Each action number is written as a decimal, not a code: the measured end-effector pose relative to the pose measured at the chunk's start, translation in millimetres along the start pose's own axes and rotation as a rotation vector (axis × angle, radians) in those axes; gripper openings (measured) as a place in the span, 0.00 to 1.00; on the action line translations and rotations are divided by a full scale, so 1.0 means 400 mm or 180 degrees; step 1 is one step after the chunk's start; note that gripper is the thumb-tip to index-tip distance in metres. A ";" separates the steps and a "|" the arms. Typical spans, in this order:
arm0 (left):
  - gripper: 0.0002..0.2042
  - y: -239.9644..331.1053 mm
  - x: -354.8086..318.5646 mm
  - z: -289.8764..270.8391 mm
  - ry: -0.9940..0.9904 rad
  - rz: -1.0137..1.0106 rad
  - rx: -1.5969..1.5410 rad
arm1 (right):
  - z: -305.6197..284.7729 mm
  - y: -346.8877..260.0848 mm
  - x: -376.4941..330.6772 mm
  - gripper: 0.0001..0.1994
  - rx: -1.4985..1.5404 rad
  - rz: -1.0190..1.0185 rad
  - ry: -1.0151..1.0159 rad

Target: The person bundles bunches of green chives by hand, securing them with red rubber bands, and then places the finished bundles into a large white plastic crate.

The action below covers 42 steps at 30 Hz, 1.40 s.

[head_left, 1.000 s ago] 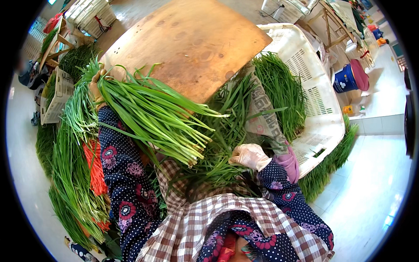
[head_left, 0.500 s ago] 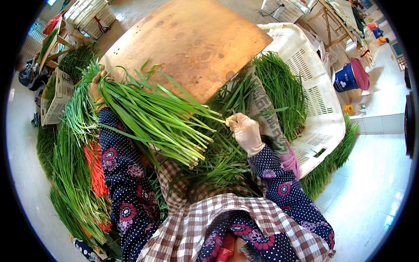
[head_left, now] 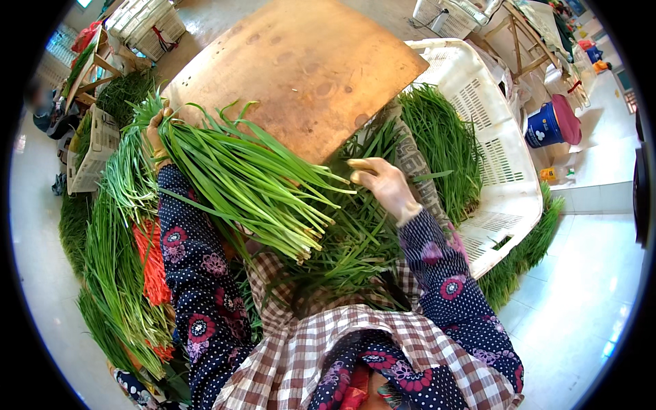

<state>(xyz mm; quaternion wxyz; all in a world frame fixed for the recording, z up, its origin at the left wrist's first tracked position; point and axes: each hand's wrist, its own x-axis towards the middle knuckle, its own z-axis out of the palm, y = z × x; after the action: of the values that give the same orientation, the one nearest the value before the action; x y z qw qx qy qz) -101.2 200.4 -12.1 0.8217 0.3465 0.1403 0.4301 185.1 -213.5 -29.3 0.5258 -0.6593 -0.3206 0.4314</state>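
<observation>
My gloved left hand (head_left: 156, 137) grips a bunch of garlic chives (head_left: 253, 174) by its leafy end. The bunch lies slantwise over the near edge of the wooden board (head_left: 294, 75), its pale cut stems fanned toward my apron. Just right of the stem ends is my gloved right hand (head_left: 387, 187), thumb and forefinger apart with nothing visible between them. Its other fingers are curled and partly hidden. Loose chive leaves (head_left: 348, 256) are heaped below both hands, over the lap of my checked apron (head_left: 321, 342).
At right, a white plastic crate (head_left: 509, 171) holds more chives (head_left: 444, 147). Stacked chives (head_left: 116, 273) and red ties (head_left: 152, 263) lie beside my left arm. Farther off stand a blue bucket (head_left: 543, 128), a small white crate (head_left: 102, 147) and a crate stack (head_left: 147, 27).
My right hand has opened from a pinch at a stem end and shifted slightly away from it, turning a little. The left hand and the bunch have stayed nearly still.
</observation>
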 end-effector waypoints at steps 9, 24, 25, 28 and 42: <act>0.16 0.006 0.003 0.001 -0.0284 -0.0140 -0.0081 | 0.082 -0.020 0.059 0.06 0.0627 0.0370 -0.0077; 0.14 0.009 0.002 0.058 0.1718 0.0046 0.1774 | -0.081 0.255 -0.277 0.09 -0.2826 0.0019 0.0299; 0.15 0.022 0.002 0.058 0.1840 -0.0106 0.1922 | -0.080 0.244 -0.270 0.09 -0.2779 0.0142 0.0400; 0.16 0.081 0.012 0.005 0.1985 0.0178 0.3081 | -0.058 0.200 -0.255 0.07 -0.2050 -0.0168 0.0599; 0.15 0.092 -0.580 0.439 0.0177 0.0730 0.3831 | 0.169 -0.028 -0.077 0.12 -0.2181 -0.1446 0.0142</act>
<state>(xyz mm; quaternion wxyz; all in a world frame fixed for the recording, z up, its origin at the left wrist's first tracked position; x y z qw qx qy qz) -167.8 -50.8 124.2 0.4264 0.7513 0.3418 0.3700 111.1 -209.5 -16.6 0.3645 -0.7179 -0.5715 0.1583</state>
